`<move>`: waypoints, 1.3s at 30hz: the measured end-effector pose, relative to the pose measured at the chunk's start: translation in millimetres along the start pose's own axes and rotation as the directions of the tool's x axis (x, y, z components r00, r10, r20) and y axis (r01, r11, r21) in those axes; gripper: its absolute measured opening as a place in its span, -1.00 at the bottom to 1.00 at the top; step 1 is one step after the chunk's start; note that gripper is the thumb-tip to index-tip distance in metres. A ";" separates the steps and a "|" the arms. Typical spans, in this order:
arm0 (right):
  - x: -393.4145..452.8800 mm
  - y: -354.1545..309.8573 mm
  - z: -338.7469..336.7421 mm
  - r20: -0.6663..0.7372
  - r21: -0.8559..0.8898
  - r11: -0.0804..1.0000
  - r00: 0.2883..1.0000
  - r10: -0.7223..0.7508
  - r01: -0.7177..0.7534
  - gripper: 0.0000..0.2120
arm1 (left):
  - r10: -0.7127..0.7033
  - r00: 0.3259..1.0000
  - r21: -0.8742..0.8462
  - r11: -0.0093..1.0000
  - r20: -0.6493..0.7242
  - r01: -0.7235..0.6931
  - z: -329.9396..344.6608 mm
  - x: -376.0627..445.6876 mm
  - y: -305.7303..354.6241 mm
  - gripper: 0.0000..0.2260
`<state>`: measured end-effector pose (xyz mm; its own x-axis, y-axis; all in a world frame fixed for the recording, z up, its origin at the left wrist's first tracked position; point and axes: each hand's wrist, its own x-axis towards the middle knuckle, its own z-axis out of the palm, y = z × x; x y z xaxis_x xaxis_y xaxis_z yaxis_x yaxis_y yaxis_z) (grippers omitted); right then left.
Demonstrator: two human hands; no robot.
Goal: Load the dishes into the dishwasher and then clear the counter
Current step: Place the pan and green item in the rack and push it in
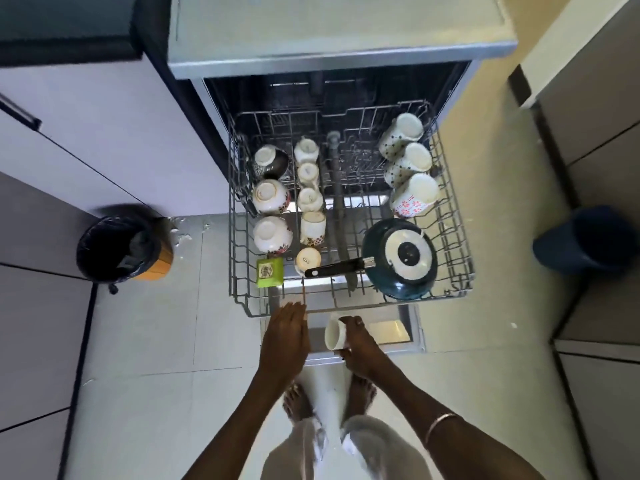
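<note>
The dishwasher (332, 46) is open and its wire rack (457, 237) is pulled all the way out over the floor.

The right hand (358, 341) is just in front of the rack's near edge. Its fingers are curled around a white cup (335, 335), which lies tipped on its side with its open mouth facing left. The cup is not in the rack; it is over the open door, just below the rack's front rail.

The left hand (285, 336) is beside the cup, to its left. Its fingers are straight and together and it holds nothing. Its fingertips reach the rack's front rail; I cannot tell if they touch it.

In the rack, on the left side, three bowls (272, 196) sit upside down in a row. Next to them, nearer the middle, a line of small cups (309, 199) runs from back to front. On the right side at the back are three mugs (414, 195) with dots and flowers. In the front right of the rack is a dark green pan (400, 258), bottom up, with its black handle pointing left. A green sponge pack (270, 272) sits in the front left corner of the rack.

A black bin (117, 249) stands on the floor to the left of the rack, and a blue bucket (588, 240) stands to the right of it.
</note>
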<state>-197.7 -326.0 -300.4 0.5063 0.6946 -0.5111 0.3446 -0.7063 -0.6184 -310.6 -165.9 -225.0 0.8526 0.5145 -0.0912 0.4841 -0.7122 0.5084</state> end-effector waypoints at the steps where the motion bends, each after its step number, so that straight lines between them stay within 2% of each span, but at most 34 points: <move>1: -9.8 -5.3 -5.6 0.012 -0.004 1.000 1.000 0.001 -0.001 -0.39 | -0.019 1.000 -0.016 1.000 0.012 0.019 -7.0 -2.3 3.1 -0.69; 3: -28.1 -17.4 -16.3 0.049 0.003 1.000 0.999 -0.008 0.008 -0.28 | -0.041 0.999 -0.022 0.999 0.030 0.042 -19.2 -5.5 9.1 -0.72; 7: -53.9 -44.3 -47.4 0.007 0.045 0.999 1.000 -0.026 0.026 -0.23 | -0.056 0.995 0.017 0.998 0.084 0.055 -40.6 -8.2 21.6 -0.78; 10: -60.9 -61.8 -76.2 -0.067 0.111 0.991 0.996 -0.065 0.072 -0.25 | -0.065 0.993 0.002 0.998 0.094 0.065 -55.5 -5.4 27.4 -0.78; 14: -45.1 -81.7 -117.6 -0.172 0.062 0.993 0.981 -0.087 0.099 -0.28 | -0.056 0.993 0.010 0.998 0.100 0.056 -71.8 5.2 31.8 -0.79; 18: -10.1 -93.9 -153.1 -0.277 0.030 0.998 0.960 -0.038 0.048 -0.36 | -0.018 0.993 0.060 0.998 0.120 0.011 -72.9 15.0 24.3 -0.83; 21: 22.7 -99.4 -174.1 -0.303 -0.011 1.000 0.953 0.006 -0.010 -0.40 | -0.009 0.987 0.085 0.996 0.162 -0.004 -72.3 17.8 18.3 -0.86; 27: 92.0 -97.6 -202.8 -0.280 -0.145 0.986 0.959 0.045 -0.088 -0.41 | -0.036 0.956 0.029 0.999 0.290 0.029 -56.7 24.9 9.8 -0.86; 31: 137.6 -88.5 -206.5 -0.180 -0.261 0.964 0.984 0.002 -0.050 -0.37 | -0.087 0.926 -0.036 0.994 0.367 0.107 -42.7 40.4 4.4 -0.75; 33: 153.1 -87.0 -205.2 -0.155 -0.331 0.943 0.987 -0.038 -0.015 -0.30 | -0.070 0.915 -0.045 0.994 0.396 0.095 -35.1 47.6 -0.2 -0.72; 36: 167.3 -83.0 -201.9 -0.178 -0.437 0.899 0.981 -0.074 -0.011 -0.26 | -0.119 0.889 -0.029 0.989 0.442 0.146 -29.4 52.6 -2.9 -0.72; 39: 178.6 -74.7 -198.3 -0.213 -0.532 0.846 0.971 -0.105 -0.025 -0.32 | -0.132 0.894 0.001 0.989 0.428 0.145 -22.5 52.2 -3.0 -0.77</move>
<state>23.7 -176.4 -227.1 0.6242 0.7198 -0.3038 0.6995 -0.6881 -0.1931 -272.0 -126.1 -212.1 0.7829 0.3496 -0.5146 0.6029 -0.6306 0.4888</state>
